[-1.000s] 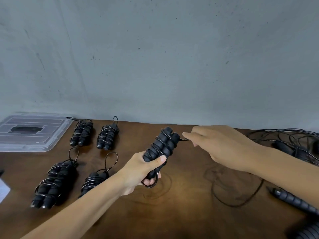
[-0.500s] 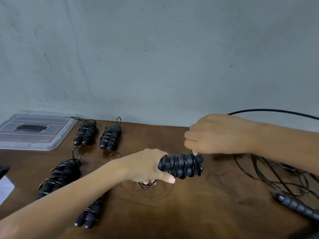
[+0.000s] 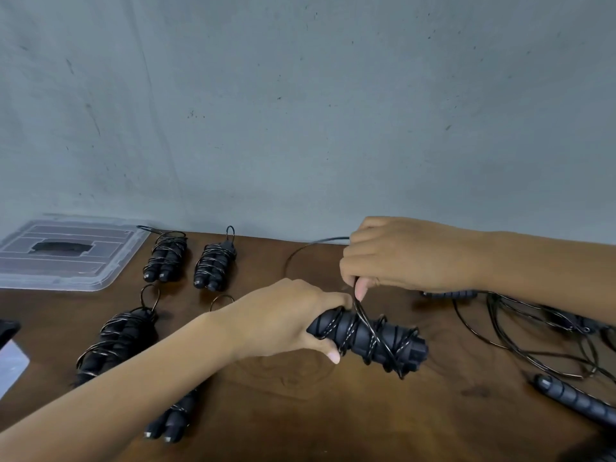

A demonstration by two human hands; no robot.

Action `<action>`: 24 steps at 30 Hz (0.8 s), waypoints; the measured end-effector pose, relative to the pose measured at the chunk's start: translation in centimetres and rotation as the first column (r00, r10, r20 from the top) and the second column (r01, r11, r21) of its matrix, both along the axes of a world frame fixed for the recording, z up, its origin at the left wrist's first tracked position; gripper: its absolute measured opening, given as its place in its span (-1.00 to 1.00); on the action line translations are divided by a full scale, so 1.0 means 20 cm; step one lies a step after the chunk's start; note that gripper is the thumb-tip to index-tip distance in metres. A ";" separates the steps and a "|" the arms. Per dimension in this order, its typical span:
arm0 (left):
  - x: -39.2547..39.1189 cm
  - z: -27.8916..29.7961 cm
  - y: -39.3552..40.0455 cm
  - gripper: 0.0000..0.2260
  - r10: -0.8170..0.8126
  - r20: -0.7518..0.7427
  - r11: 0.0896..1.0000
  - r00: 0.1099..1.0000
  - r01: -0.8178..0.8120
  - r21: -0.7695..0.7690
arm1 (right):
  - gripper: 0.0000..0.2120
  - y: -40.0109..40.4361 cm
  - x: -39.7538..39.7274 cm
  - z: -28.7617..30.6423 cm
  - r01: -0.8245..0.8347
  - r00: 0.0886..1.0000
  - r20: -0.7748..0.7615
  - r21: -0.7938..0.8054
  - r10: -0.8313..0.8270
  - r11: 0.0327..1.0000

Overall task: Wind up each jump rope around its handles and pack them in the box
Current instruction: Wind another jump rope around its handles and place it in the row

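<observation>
Left hand wrapped round the near end of the handles, held together just above the worktop near its middle, cord already coiled over them. Right hand pinching the cord just above the handles, thumb and fingers closed on it. Loose loop of cord arcing back toward the far edge. Four wound ropes lying left of centre, one partly hidden under the left forearm. Clear box lid, or perhaps the box itself, at the far left corner. Unwound ropes tangled at the right edge, a spare handle near the right front.
</observation>
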State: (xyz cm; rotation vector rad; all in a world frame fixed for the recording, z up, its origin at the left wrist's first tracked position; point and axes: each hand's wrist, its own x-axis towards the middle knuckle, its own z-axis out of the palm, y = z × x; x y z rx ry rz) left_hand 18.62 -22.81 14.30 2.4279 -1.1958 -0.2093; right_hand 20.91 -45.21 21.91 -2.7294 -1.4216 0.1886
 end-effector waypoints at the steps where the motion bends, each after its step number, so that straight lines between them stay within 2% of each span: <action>1: 0.00 -0.01 0.01 -0.66 -0.008 0.021 0.999 1.000 0.009 -0.035 | -0.89 0.01 0.00 0.00 -0.001 1.000 0.029 0.004 0.001 1.000; 3: -0.01 -0.02 0.02 -0.64 -0.019 0.087 0.994 0.996 0.028 -0.101 | -0.86 0.02 0.00 0.00 0.025 1.000 -0.009 0.030 -0.024 0.999; 6: -0.03 -0.05 0.03 -0.69 0.009 0.238 0.986 0.971 0.031 -0.164 | -0.76 0.02 -0.03 -0.04 0.214 0.944 -0.301 0.240 -0.137 0.947; 9: -0.06 -0.07 0.04 -0.70 0.074 0.236 0.958 0.969 -0.003 -0.288 | -0.77 0.04 -0.03 -0.14 0.322 0.891 -0.431 0.372 -0.145 0.871; 11: -0.08 -0.08 0.03 -0.64 0.149 0.140 0.919 0.979 -0.085 -0.385 | -0.82 0.05 -0.02 -0.18 0.368 0.856 -0.505 0.445 -0.111 0.817; 14: -0.11 -0.08 0.02 -0.47 0.226 -0.094 0.828 0.970 -0.242 -0.506 | -0.92 0.06 0.01 -0.25 0.511 0.728 -0.683 0.492 -0.051 0.705; 15: -0.12 -0.08 0.02 -0.42 0.231 -0.164 0.792 0.959 -0.284 -0.541 | -0.86 0.06 0.00 -0.27 0.541 0.697 -0.717 0.500 -0.027 0.676; 16: -0.13 -0.08 0.02 -0.39 0.227 -0.219 0.757 0.949 -0.313 -0.573 | -0.76 0.06 0.01 -0.32 0.559 0.708 -0.705 0.531 -0.034 0.636; 17: -0.13 -0.09 0.01 -0.38 0.220 -0.254 0.730 0.942 -0.332 -0.597 | -0.69 0.05 0.01 -0.36 0.543 0.756 -0.650 0.555 -0.079 0.631; 18: -0.13 -0.09 0.01 -0.40 0.215 -0.274 0.711 0.938 -0.342 -0.614 | -0.69 0.03 -0.01 -0.39 0.522 0.793 -0.594 0.551 -0.134 0.651; 19: -0.14 -0.09 0.00 -0.46 0.215 -0.288 0.691 0.933 -0.354 -0.630 | -0.81 0.03 -0.04 -0.37 0.529 0.795 -0.569 0.483 -0.209 0.698; 20: -0.14 -0.10 -0.01 -0.53 0.215 -0.309 0.662 0.926 -0.371 -0.651 | -0.84 0.03 -0.05 -0.36 0.540 0.790 -0.557 0.430 -0.258 0.724; 21: -0.14 -0.11 -0.02 -0.59 0.215 -0.346 0.622 0.913 -0.401 -0.672 | -0.74 0.03 -0.07 -0.34 0.531 0.806 -0.519 0.424 -0.283 0.734; 22: -0.14 -0.11 -0.02 -0.64 0.212 -0.399 0.573 0.892 -0.445 -0.688 | -0.71 0.02 -0.09 -0.33 0.509 0.825 -0.500 0.455 -0.264 0.731; 24: -0.13 -0.12 -0.01 -0.69 0.203 -0.503 0.482 0.840 -0.533 -0.695 | -0.78 0.02 -0.13 -0.33 0.527 0.806 -0.545 0.484 -0.231 0.699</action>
